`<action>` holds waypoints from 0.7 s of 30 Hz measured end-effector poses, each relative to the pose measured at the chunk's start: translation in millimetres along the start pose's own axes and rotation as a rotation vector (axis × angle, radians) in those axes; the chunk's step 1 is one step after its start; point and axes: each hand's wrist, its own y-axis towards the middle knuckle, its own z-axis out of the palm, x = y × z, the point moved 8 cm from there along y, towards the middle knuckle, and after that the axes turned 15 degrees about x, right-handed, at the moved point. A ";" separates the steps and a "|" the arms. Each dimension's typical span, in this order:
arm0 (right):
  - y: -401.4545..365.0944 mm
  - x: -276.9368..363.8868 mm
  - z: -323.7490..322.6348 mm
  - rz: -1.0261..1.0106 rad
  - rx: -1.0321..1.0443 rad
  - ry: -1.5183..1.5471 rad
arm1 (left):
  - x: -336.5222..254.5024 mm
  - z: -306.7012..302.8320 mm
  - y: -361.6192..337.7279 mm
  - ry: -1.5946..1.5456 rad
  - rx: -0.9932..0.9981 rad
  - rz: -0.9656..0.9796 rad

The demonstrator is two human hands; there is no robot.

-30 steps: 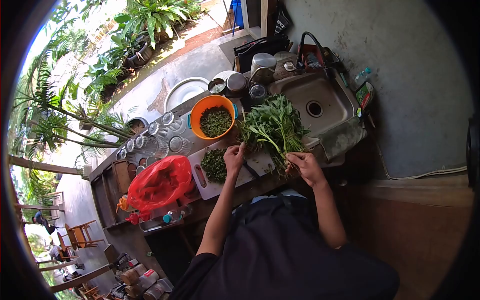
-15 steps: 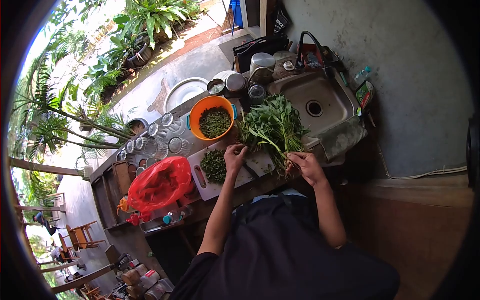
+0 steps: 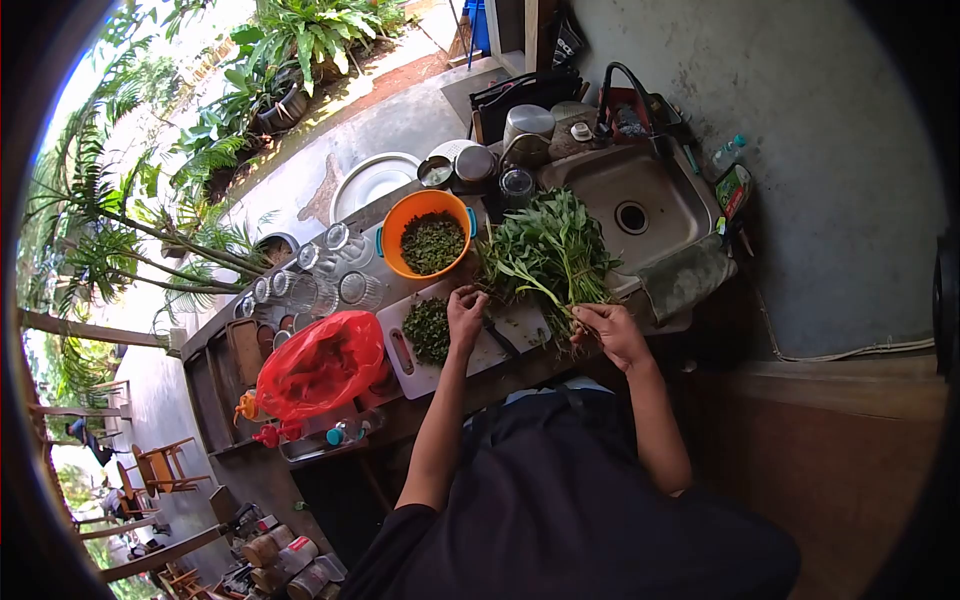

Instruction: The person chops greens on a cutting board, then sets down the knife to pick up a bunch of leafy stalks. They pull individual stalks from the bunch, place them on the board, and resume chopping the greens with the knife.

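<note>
My right hand (image 3: 612,335) is closed on the stem ends of the leafy greens (image 3: 550,245), a large bunch spread beside the sink. Over the white cutting board (image 3: 425,378), my left hand (image 3: 466,312) has its fingers curled together; whatever they pinch is too small to make out. Chopped greens (image 3: 428,332) lie in a pile on the board, left of that hand. A knife with a dark handle (image 3: 502,341) rests on the board between my hands. Just beyond stands an orange colander (image 3: 392,258) with blue-green handles, holding more chopped greens.
A metal sink (image 3: 660,200) with a black faucet (image 3: 632,75) adjoins the greens on the right. Red plastic bag (image 3: 320,365), bottles and several glass jars (image 3: 358,290) crowd the left side. Pots (image 3: 474,163) and a round white lid (image 3: 375,185) stand along the far edge.
My left hand has shifted slightly left over the board, its fingers drawn closer together. My right hand stays on the stems. The view has moved a little.
</note>
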 end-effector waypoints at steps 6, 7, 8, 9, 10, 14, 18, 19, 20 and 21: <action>1.2 -1.5 1.7 0.017 -0.001 0.013 | 7.2 -1.7 5.2 0.040 -0.032 -0.008; 1.8 -2.5 1.8 0.019 -0.001 0.013 | 7.3 -2.1 6.0 0.064 -0.035 -0.002; 2.9 -3.6 2.2 0.017 0.000 0.018 | 3.2 -0.6 5.0 0.064 -0.036 -0.002; 3.9 -4.4 2.7 0.015 0.002 0.022 | -2.0 0.3 3.6 0.134 -0.053 -0.009; 4.5 -4.7 3.3 0.015 0.003 0.022 | -7.6 1.4 2.2 0.204 -0.069 -0.015; 6.7 -3.5 9.9 0.009 0.016 0.007 | -37.8 10.1 -6.3 0.472 -0.147 0.001; 10.1 -8.2 9.5 0.031 0.024 0.021 | -42.4 14.7 -1.4 0.653 -0.213 0.016; 11.1 -9.2 9.4 0.031 0.027 0.020 | -40.5 14.0 -0.7 0.679 -0.201 0.009; 10.6 -7.3 10.5 0.029 0.025 0.010 | -45.3 14.0 -3.0 0.679 -0.202 0.009; 9.4 -5.4 11.1 0.027 0.021 0.001 | -50.3 14.6 -6.0 0.646 -0.197 0.031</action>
